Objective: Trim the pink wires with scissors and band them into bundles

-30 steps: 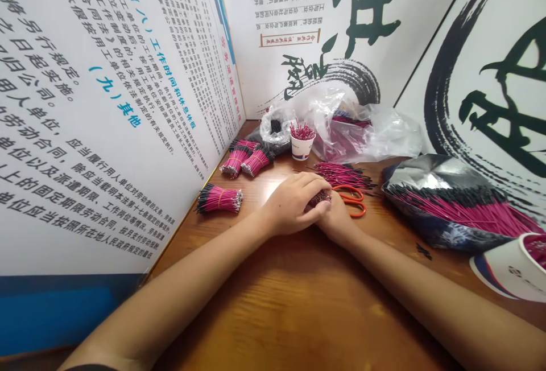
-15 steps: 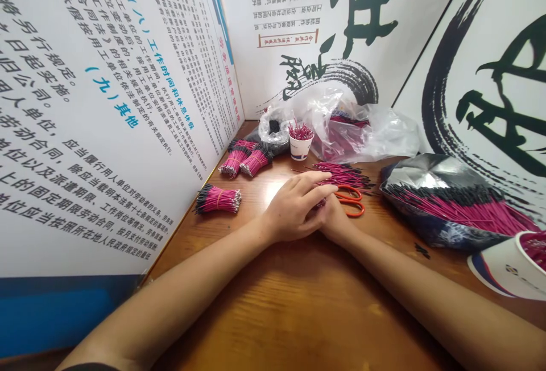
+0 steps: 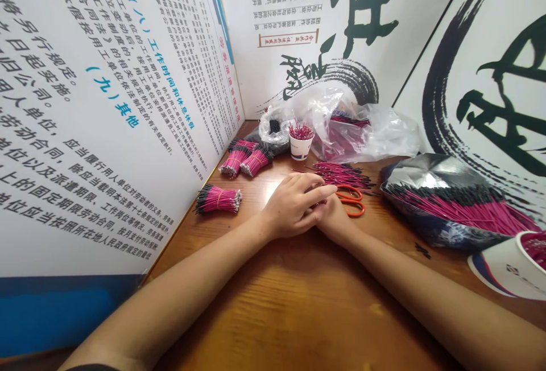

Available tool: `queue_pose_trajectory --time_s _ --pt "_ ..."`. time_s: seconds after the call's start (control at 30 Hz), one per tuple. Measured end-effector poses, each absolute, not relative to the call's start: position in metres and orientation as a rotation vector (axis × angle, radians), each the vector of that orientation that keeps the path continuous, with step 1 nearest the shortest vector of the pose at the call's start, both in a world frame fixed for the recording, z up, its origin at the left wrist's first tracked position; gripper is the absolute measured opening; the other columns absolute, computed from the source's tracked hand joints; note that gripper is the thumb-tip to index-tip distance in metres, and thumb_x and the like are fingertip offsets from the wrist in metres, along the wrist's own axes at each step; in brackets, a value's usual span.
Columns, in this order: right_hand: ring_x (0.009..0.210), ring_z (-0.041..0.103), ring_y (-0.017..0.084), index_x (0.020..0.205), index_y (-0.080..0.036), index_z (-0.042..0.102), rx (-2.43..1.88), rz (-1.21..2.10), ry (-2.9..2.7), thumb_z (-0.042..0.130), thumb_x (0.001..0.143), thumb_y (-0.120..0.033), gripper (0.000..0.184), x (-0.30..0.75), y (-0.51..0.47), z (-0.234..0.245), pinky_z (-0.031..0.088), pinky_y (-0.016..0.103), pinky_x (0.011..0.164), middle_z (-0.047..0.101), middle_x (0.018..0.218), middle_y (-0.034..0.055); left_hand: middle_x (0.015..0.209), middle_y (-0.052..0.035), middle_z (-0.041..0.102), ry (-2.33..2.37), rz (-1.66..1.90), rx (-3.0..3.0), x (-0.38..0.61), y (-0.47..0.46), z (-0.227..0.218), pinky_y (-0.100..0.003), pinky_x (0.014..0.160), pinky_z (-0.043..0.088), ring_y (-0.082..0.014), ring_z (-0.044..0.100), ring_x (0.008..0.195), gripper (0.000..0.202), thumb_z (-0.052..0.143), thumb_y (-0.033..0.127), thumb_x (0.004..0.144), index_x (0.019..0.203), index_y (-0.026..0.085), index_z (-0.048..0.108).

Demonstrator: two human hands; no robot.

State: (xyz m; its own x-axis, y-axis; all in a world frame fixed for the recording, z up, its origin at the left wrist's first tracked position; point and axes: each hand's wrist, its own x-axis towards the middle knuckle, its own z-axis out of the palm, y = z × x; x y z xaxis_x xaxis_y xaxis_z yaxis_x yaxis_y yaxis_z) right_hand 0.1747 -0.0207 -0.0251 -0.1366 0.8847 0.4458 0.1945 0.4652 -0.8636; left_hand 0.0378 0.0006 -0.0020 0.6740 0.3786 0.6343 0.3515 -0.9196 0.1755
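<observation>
Fingers of the left hand [image 3: 292,205] are covering more of the magenta wire bundle [image 3: 321,203] than a second ago, the bundle sitting between both hands. Uneven pressing, I'm guessing, could be working strands loose toward the orange-handled scissors [image 3: 353,199] just right. Forearms are angling inward, left hand arching over right hand [image 3: 335,217]; left fingers are curling onto the bundle, slightly parted; right fingers are hiding, so I can't tell.

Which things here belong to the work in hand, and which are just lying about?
Likely part of the work:
pink wires, mostly hidden, between left hand and right hand
loose wires
banded wire bundles
far cup, near cup
open bag, clear bag

Seemingly lying about:
orange handles beside the right hand
small black pieces
</observation>
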Motion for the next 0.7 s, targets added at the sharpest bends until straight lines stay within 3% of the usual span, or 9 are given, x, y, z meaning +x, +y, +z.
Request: queue_pose_trajectory --time_s 0.3,0.5,0.7 --pt "0.073 0.065 0.018 0.08 -0.021 0.057 -0.911 0.904 -1.568 0.059 0.07 -0.019 0.01 0.173 -0.0214 -0.026 0.057 0.029 0.065 0.067 0.078 0.002 0.119 -0.0128 0.062 0.653 1.101 2.911 0.0353 0.0027 -0.0028 -0.04 0.097 0.042 -0.0243 0.057 0.111 0.034 0.044 0.031 0.093 0.117 0.016 0.063" --pt "0.083 0.066 0.024 0.086 -0.018 0.06 -0.908 0.873 -1.55 0.062 0.067 -0.02 0.019 0.1732 -0.0206 -0.0247 0.057 0.035 0.071 0.069 0.083 0.0054 0.122 -0.0104 0.066 0.627 1.085 2.927 0.0345 0.0029 -0.0011 -0.042 0.101 0.04 -0.0244 0.057 0.115 0.037 0.045 0.031 0.092 0.123 0.016 0.06" --pt "0.082 0.067 0.023 0.089 -0.018 0.061 -0.931 0.852 -1.567 0.064 0.07 -0.021 0.019 0.1747 -0.0194 -0.0308 0.058 0.034 0.069 0.069 0.084 0.0048 0.125 -0.0099 0.066 0.643 1.097 2.923 0.0342 0.0026 -0.0019 -0.043 0.102 0.041 -0.0244 0.057 0.117 0.038 0.047 0.03 0.091 0.124 0.017 0.06"
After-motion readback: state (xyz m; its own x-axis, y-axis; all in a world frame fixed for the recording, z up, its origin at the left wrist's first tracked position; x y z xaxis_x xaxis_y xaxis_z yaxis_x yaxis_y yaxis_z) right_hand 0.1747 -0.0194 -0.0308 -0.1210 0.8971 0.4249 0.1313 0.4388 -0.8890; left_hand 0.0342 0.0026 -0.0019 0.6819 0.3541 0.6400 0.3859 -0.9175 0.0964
